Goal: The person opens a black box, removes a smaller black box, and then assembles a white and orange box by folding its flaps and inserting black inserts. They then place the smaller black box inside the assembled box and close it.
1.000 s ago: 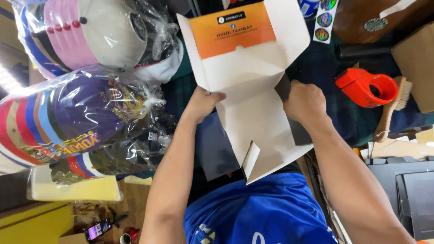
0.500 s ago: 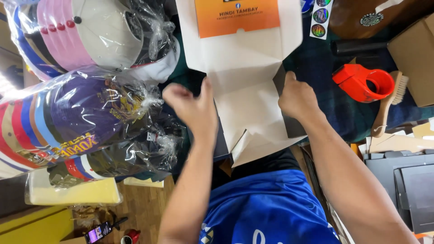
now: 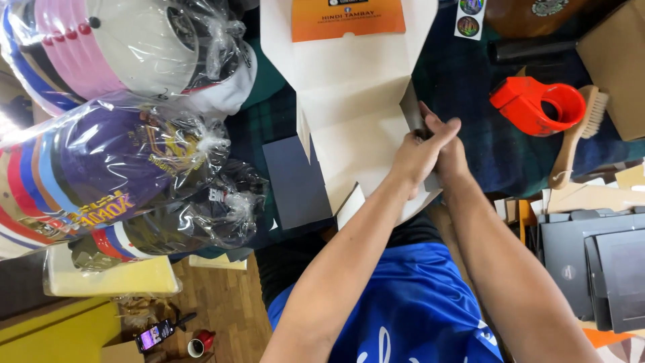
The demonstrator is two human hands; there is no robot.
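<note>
A flat white cardboard box point(image 3: 349, 87) with an orange panel at its far end lies unfolded on the dark plaid table cover point(image 3: 463, 87). Both hands meet at the box's right side flap. My left hand point(image 3: 413, 158) reaches across the box and pinches the dark-backed flap, which stands partly folded up. My right hand point(image 3: 451, 153) presses against the same flap from the outside, touching my left hand. The flap's edge is mostly hidden between the fingers.
Clear plastic bags of stacked caps point(image 3: 114, 161) fill the left side. A dark flat card point(image 3: 295, 181) lies left of the box. A red tape dispenser point(image 3: 537, 104), a wooden brush point(image 3: 578, 138), a brown carton point(image 3: 615, 67) and stacked dark flat boxes point(image 3: 598, 269) are at the right.
My left hand left the box's left edge and crossed over to the right flap, joining my right hand. The box now sits farther up in view.
</note>
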